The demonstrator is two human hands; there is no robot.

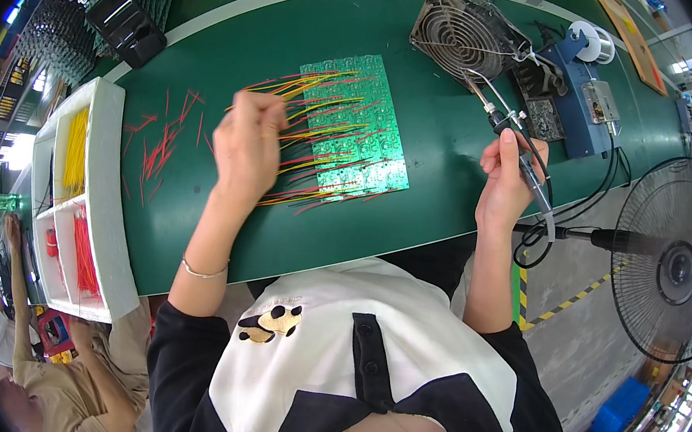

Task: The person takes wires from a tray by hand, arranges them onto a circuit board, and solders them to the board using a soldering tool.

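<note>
My right hand [506, 178] is closed around the handle of a soldering iron [528, 165]. Its metal tip points up and left, and a thin tube runs beside it. My left hand [248, 142] is closed, with its fingers curled over the free ends of red and yellow wires [308, 132]; what it pinches, if anything, is hidden. These wires lie in rows across a green circuit board panel [388, 136] on the green table. Between the panel and my right hand there is a gap, and the iron's tip touches nothing I can see.
A white divided box [100, 190] of yellow and red wires stands left, beside loose red wires [163, 146]. Back right are a fan with a spiral guard [458, 34] and a blue soldering unit [578, 93] with solder spool. A standing fan [678, 264] is at right; another person sits lower left.
</note>
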